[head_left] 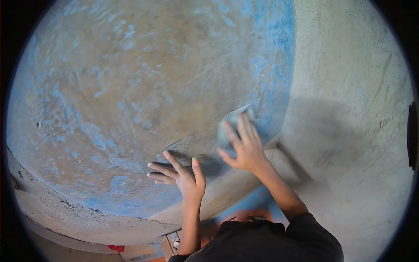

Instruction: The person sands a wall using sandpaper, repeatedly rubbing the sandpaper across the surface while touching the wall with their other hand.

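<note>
My right hand [246,146] presses a pale grey sheet of sandpaper [224,133] against the worn blue surface [174,78]. Its fingers lie over the sheet, which is blurred, with one light edge curling up beyond the fingertips. Lower and to the left, my left hand [185,177] has its fingers spread and holds nothing. It is at the same surface, close to its lower border; whether the fingertips touch cannot be made out. Blue paint shows in patches between brownish, rubbed areas.
A pale plastered wall [349,109] adjoins on the right, with my shadow on it. A rough ledge [87,220] borders the blue surface below. At the bottom are wooden slats [167,246] and a small red scrap [116,248]. A dark object [411,135] stands at the right edge.
</note>
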The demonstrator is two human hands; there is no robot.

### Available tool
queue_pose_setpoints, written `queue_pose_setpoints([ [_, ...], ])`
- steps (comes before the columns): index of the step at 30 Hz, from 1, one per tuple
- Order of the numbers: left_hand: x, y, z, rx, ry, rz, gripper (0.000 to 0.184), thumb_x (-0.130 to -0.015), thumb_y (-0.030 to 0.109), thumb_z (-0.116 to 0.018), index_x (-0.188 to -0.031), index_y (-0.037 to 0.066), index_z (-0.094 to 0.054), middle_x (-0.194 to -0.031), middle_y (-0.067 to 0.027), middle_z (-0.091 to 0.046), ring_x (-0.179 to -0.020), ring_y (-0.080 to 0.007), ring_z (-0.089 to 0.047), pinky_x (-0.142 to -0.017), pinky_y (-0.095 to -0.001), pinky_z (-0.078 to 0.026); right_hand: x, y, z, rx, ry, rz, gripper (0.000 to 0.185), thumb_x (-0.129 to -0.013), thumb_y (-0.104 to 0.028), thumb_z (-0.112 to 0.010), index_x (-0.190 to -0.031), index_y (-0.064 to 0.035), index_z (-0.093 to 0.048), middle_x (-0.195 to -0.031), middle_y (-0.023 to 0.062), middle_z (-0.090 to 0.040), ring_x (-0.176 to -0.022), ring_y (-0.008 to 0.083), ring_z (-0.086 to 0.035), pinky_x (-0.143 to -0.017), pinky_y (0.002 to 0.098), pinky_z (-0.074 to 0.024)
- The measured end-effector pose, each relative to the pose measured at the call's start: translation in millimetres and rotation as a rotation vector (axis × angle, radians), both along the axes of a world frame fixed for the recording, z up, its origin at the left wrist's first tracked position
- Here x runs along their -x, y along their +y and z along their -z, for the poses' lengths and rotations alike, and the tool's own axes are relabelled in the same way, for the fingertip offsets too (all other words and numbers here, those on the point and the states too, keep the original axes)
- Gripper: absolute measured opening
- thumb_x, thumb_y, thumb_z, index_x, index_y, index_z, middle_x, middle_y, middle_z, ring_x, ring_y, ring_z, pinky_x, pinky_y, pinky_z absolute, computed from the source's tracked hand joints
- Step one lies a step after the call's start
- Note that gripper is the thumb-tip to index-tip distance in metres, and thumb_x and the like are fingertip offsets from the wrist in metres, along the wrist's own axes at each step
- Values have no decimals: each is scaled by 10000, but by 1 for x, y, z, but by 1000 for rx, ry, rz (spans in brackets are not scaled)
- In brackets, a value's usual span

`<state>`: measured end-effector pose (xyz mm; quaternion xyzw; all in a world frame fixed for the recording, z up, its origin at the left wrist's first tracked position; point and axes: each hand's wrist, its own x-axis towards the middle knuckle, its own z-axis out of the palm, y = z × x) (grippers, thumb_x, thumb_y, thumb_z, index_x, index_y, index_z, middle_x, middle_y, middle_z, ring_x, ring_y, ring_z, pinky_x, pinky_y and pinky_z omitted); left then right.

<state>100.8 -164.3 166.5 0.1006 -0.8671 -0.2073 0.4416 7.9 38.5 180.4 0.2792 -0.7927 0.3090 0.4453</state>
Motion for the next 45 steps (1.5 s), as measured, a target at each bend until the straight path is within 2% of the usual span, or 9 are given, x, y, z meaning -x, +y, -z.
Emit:
queue_pose_setpoints([
  [7,22,56,2,10,-28,-30,800,-1020,434,-509,-1632,122,-98,-1615,-317,217,-1430,-600,241,-1053,-782,89,16,20,-40,-123,29,-91,714,-958,-432,-591,-1530,-46,-404,-1539,413,-255,-1439,569,-262,-1134,650,-262],
  [11,24,63,0,55,-2,-43,742,-1025,364,-533,-1624,116,-172,-1631,-316,162,-1456,-580,198,-1112,-723,57,66,36,-71,84,218,50,710,-934,-460,-605,-1526,-104,-441,-1550,380,-279,-1450,538,-277,-1133,638,-279],
  [15,16,65,-6,14,-1,-56,677,-1019,306,-553,-1604,116,-268,-1645,-317,90,-1480,-560,152,-1146,-681,26,45,26,-97,-390,284,-305,728,-897,-430,-656,-1536,-159,-439,-1576,328,-290,-1444,518,-302,-1142,608,-281],
  [19,13,56,-17,37,61,-100,652,-989,260,-580,-1579,121,-341,-1654,-305,31,-1495,-546,106,-1164,-653,18,59,21,-136,66,324,-122,685,-873,-449,-672,-1505,-254,-495,-1543,296,-380,-1429,477,-361,-1135,585,-309],
  [22,2,29,-38,161,73,-145,632,-963,230,-599,-1555,136,-399,-1665,-278,-30,-1507,-532,72,-1176,-635,26,37,20,-153,-485,289,-225,720,-873,-457,-672,-1529,-250,-458,-1545,321,-355,-1441,490,-329,-1150,594,-276],
  [26,-8,-27,-70,431,125,-233,560,-933,237,-621,-1481,176,-524,-1660,-229,-174,-1524,-499,-6,-1188,-611,71,45,10,-175,-256,352,-43,724,-877,-513,-645,-1540,-316,-432,-1543,295,-378,-1429,462,-368,-1141,613,-285],
  [30,-20,-75,-118,677,199,-283,498,-928,235,-605,-1424,195,-592,-1627,-192,-301,-1537,-438,-89,-1209,-574,56,24,-7,-175,-790,202,-432,771,-864,-562,-646,-1548,-290,-420,-1587,319,-266,-1474,515,-230,-1138,687,-219],
  [34,-40,-115,-172,725,264,-349,530,-919,256,-586,-1446,197,-573,-1610,-183,-343,-1530,-406,-176,-1222,-556,-10,16,-21,-210,-419,331,-165,800,-852,-551,-672,-1557,-286,-399,-1624,222,-276,-1504,454,-213,-1150,690,-195],
  [45,-68,-171,-235,551,498,-413,568,-950,400,-554,-1492,234,-521,-1605,-119,-382,-1517,-376,-248,-1211,-573,-118,-57,-125,-279,-686,490,-212,903,-841,-574,-654,-1580,-162,-339,-1630,180,-293,-1525,356,-228,-1220,591,-158],
])
